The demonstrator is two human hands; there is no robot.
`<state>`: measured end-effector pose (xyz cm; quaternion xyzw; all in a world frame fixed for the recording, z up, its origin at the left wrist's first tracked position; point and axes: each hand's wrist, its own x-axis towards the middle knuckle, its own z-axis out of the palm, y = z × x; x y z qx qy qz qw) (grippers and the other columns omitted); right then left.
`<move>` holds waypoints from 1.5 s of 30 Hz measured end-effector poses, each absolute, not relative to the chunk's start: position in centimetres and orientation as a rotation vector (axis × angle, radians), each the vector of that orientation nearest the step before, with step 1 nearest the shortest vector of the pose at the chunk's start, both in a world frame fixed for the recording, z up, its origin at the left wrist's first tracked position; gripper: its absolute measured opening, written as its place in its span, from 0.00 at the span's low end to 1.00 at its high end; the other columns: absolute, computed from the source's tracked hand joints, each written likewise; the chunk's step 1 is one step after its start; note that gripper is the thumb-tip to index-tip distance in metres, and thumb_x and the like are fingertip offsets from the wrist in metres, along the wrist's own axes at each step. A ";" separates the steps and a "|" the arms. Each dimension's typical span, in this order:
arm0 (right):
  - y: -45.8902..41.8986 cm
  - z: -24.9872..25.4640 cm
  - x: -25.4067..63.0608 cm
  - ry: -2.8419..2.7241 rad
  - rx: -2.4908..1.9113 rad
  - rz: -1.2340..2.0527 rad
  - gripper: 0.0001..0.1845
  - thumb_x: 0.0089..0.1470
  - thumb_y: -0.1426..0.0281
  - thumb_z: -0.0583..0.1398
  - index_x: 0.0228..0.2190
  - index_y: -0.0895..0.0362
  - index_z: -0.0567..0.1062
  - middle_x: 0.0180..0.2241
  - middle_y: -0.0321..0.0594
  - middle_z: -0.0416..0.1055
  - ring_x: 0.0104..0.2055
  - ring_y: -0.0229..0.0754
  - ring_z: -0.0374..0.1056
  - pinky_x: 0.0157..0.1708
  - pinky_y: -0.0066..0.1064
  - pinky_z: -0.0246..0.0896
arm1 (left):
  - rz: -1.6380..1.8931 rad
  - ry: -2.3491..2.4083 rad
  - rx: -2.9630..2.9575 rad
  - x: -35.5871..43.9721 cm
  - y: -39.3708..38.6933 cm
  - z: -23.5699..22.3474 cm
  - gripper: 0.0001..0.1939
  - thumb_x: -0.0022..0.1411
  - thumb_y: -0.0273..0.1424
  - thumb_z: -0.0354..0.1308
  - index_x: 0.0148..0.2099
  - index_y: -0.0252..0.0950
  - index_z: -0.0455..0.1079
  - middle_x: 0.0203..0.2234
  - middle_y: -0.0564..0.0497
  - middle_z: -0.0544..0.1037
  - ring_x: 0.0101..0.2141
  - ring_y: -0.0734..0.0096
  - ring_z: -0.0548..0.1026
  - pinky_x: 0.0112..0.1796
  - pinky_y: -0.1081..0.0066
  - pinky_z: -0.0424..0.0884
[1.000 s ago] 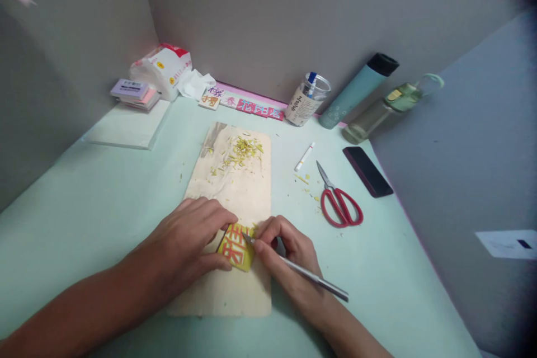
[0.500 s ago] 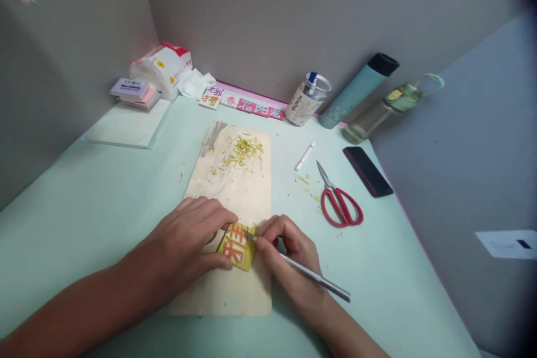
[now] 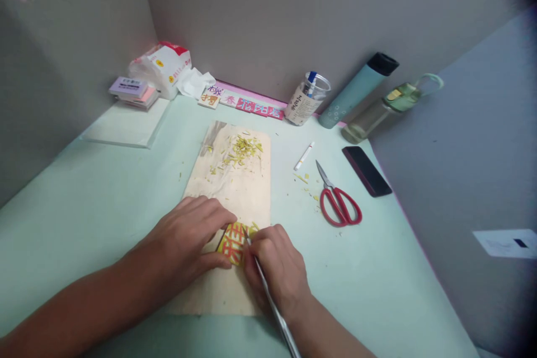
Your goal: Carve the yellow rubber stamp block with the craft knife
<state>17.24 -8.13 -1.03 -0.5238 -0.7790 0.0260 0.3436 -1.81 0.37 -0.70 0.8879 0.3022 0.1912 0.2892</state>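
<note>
A small yellow carving block with a red character on it lies on the wooden board. My left hand grips the block's left side between thumb and fingers. In my right hand is a silver carving knife, held like a pen. Its blade tip meets the block near the upper right of the character. The fingers of my right hand cover the block's right part. Yellow shavings are heaped on the far end of the board, and a few lie beside the block.
Red-handled scissors, a white marker and a phone lie to the right. Along the back stand a clear jar, two bottles, coloured character blocks and a tissue pack. Stacked blocks sit at left.
My right hand has turned, swinging the knife's handle from pointing right to pointing down toward me. It now covers more of the block's right side. My left hand has kept its hold.
</note>
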 end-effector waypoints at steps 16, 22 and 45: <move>-7.7 1.3 19.5 -1.402 -1.426 0.938 0.10 0.59 0.71 0.61 0.26 0.54 0.68 0.28 0.35 0.70 0.29 0.37 0.64 0.28 0.27 0.59 | 0.455 0.820 2.346 -2.1 0.3 -0.4 0.22 0.57 0.29 0.71 0.51 0.43 0.67 0.42 0.55 0.74 0.43 0.62 0.70 0.46 0.64 0.61; -7.9 1.0 19.1 -1.544 -1.442 0.896 0.11 0.60 0.72 0.59 0.27 0.54 0.65 0.27 0.35 0.68 0.28 0.38 0.63 0.28 0.29 0.57 | 0.467 0.813 2.357 -2.0 0.4 -0.4 0.21 0.58 0.30 0.70 0.51 0.42 0.67 0.41 0.54 0.73 0.43 0.61 0.70 0.45 0.64 0.61; -7.7 1.0 18.3 -1.673 -1.454 0.625 0.10 0.61 0.75 0.57 0.27 0.54 0.65 0.26 0.36 0.68 0.28 0.38 0.64 0.28 0.30 0.59 | 0.451 0.828 2.381 -1.9 0.3 -0.5 0.20 0.58 0.31 0.70 0.50 0.41 0.69 0.41 0.53 0.74 0.43 0.60 0.70 0.45 0.63 0.63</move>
